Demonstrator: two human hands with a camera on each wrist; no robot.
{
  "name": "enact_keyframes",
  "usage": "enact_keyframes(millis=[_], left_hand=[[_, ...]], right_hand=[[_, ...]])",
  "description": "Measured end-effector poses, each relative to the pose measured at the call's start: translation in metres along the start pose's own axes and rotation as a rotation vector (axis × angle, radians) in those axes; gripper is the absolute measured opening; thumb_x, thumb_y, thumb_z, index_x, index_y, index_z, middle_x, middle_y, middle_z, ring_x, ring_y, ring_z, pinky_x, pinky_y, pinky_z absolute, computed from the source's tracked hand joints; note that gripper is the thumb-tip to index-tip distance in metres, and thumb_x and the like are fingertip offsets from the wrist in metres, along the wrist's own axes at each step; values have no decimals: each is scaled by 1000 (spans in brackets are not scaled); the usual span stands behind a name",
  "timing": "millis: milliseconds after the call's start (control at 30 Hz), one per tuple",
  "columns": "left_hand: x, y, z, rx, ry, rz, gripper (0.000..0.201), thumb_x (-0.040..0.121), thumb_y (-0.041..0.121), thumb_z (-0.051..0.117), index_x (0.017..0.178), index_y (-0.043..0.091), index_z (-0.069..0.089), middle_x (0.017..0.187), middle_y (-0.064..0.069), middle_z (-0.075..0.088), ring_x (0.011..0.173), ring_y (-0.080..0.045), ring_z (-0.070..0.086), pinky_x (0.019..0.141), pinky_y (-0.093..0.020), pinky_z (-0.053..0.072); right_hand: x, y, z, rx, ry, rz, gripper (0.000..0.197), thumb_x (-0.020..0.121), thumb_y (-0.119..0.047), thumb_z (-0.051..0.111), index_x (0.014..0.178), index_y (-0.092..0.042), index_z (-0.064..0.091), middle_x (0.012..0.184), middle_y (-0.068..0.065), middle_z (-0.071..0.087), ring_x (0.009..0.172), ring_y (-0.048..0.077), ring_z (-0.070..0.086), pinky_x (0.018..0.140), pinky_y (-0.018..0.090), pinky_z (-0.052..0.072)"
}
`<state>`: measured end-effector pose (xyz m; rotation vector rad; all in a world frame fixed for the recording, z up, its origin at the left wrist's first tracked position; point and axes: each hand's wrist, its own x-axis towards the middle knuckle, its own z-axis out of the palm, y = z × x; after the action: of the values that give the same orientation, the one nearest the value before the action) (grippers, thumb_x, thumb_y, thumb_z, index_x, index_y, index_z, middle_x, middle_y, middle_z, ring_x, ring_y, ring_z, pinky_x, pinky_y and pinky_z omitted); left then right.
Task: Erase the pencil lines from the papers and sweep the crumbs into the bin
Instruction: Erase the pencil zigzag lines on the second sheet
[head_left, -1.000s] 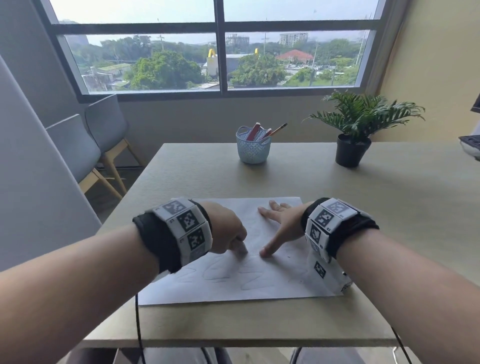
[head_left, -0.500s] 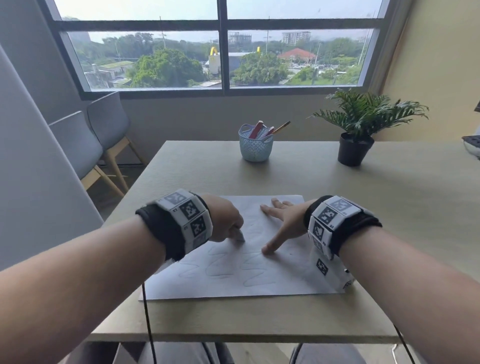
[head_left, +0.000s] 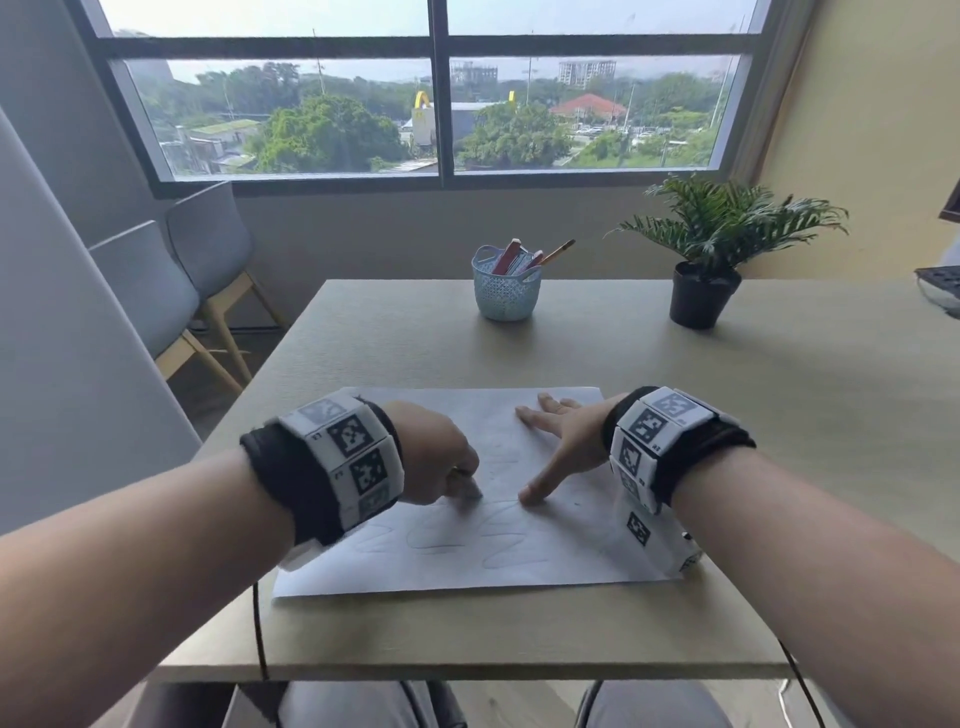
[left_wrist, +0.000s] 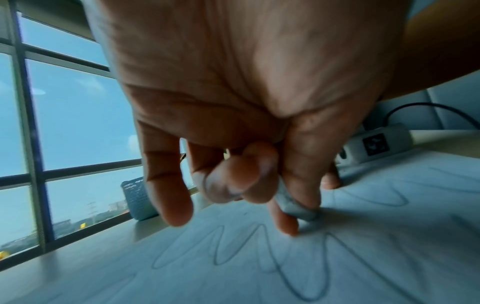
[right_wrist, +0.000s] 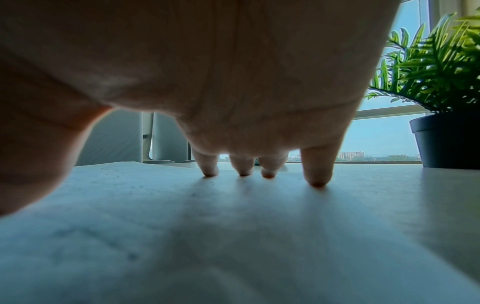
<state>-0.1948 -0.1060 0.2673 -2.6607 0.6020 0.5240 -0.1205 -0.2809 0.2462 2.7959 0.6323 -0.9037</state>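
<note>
Left hand (head_left: 434, 454) pinches grey eraser (left_wrist: 298, 207), tip down on pencil zigzags (head_left: 467, 540). Right hand (head_left: 561, 441) spread flat, fingertips (right_wrist: 318, 181) pressing paper (head_left: 441, 571) to desk (head_left: 727, 389).

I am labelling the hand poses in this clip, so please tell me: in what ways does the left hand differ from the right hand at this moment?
The left hand is curled and pinches a grey eraser against the paper; the right hand holds nothing. The left hand touches the paper through the eraser; the right hand presses it with straight, spread fingers. Both are over the same sheet.
</note>
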Motion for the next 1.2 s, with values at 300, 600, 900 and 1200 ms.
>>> enact_keyframes(millis=[300,600,900,1200], left_hand=[[1,4,-1,23,67,-44,27,100,43,38,108,26,58,99,3,63,77,-19,48,67,-28,36],[-6,12,3,-40,28,-40,32,100,46,39,106,22,60,98,-1,63,77,-21,48,68,-29,38],[7,6,-4,-118,34,-104,36,100,45,41,113,16,59,106,-4,62,80,-19,46,68,-28,36],[10,9,-7,-15,-21,-30,31,99,44,41,119,27,56,108,2,62,91,-19,52,76,-31,42]], right_hand=[[2,1,1,1,0,7,122,60,-83,61,150,-41,-11,160,-7,-18,148,15,-12,118,53,0],[-1,0,0,-2,56,38,121,59,-84,60,151,-40,-5,160,-4,-18,149,20,-5,119,51,5],[-14,1,8,-26,25,28,113,64,-81,60,150,-45,-5,161,-6,-12,149,20,1,118,52,11],[-16,2,8,23,9,8,114,66,-76,65,149,-46,-8,160,-9,-17,148,16,-13,118,55,2]])
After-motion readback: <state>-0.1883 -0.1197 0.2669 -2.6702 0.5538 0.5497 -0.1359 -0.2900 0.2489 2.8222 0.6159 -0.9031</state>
